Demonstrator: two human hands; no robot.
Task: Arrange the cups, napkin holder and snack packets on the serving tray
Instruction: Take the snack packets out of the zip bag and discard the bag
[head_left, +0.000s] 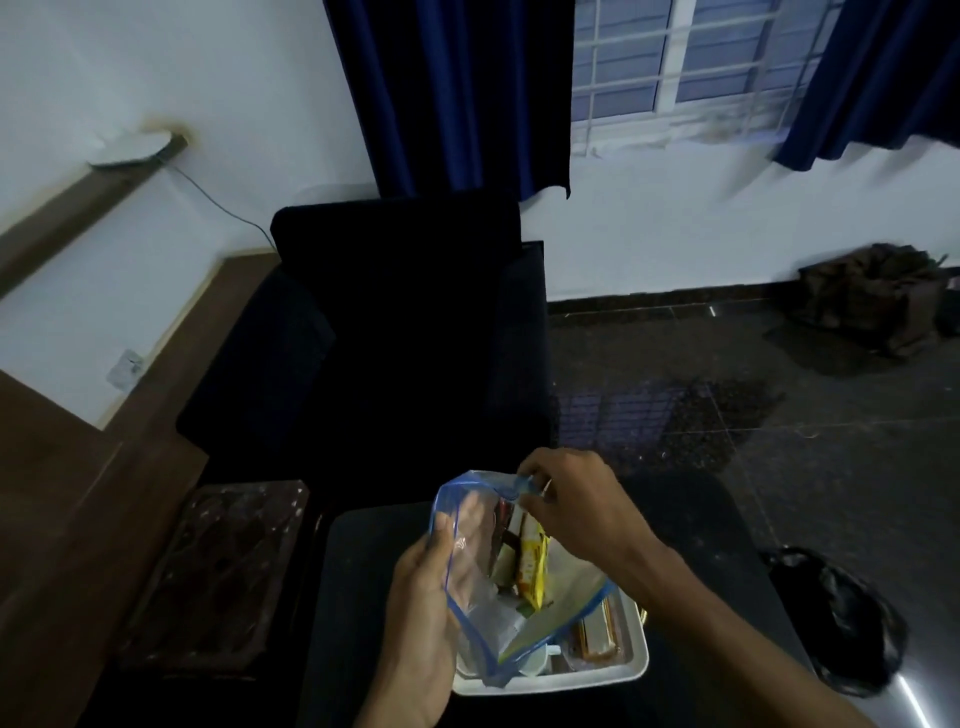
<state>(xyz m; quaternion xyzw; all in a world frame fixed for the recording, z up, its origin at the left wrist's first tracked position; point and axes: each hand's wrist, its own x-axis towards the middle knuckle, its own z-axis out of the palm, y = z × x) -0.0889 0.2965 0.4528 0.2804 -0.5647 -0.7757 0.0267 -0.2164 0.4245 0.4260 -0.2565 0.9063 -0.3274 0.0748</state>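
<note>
Yellow snack packet (535, 566): likely light, crinkly; pinch top end;
Left hand (423, 613): grip holds zip bag (480, 603), 9 o'clock edge;
Right hand (576, 509): grip pinches 1 o'clock rim

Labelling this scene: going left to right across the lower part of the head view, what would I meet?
Brown patterned tray → left hand → zip bag → right hand → black plastic bag on the floor.

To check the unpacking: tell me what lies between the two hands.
The head view shows a clear zip bag between them. The left hand grips one side and the right hand pinches its rim. A yellow snack packet is inside.
</note>
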